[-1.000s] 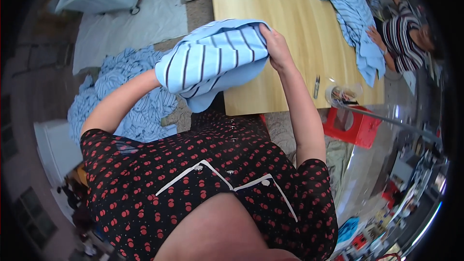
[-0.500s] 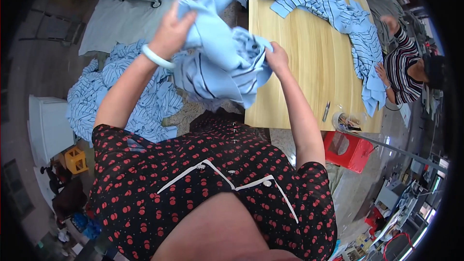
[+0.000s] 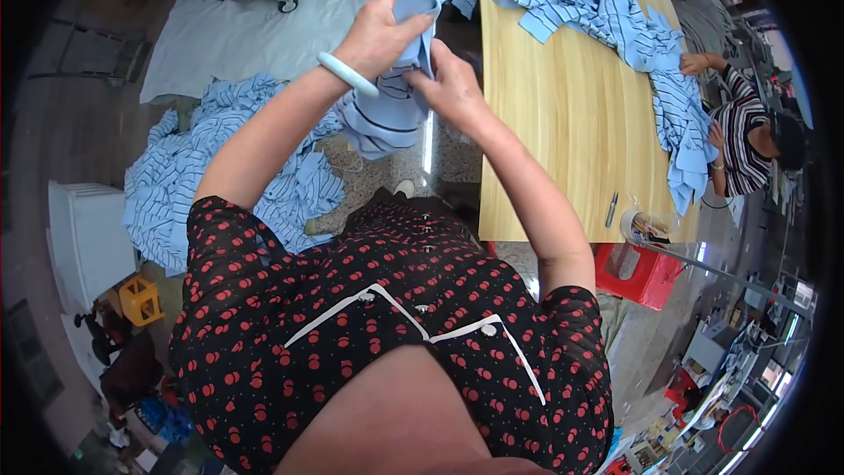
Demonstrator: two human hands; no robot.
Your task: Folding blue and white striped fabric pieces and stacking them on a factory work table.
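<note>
A light blue shirt with dark stripes [image 3: 380, 127] hangs between my hands, in front of my body and left of the table. My left hand [image 3: 384, 33], a pale bangle on its wrist, grips the shirt's plain blue folded edge at the top. Lower and to the right, my right hand [image 3: 454, 86] pinches the same cloth with thumb and fingers. The shirt's striped lower part dangles below my left hand over the speckled floor. Some of the cloth is hidden behind my fingers.
A pile of striped shirts [image 3: 233, 158] lies to the left. More striped shirts [image 3: 580, 0] cover the far and right side of the wooden table [image 3: 554, 149]. Thread snips [image 3: 611, 209] and a tub of tools [image 3: 646, 227] sit near its front edge. A co-worker [image 3: 743, 136] handles cloth at right.
The shirt was bunched and spread between my hands; now it hangs down more narrowly. My left hand moved right and my right hand moved left and up, bringing them close together.
</note>
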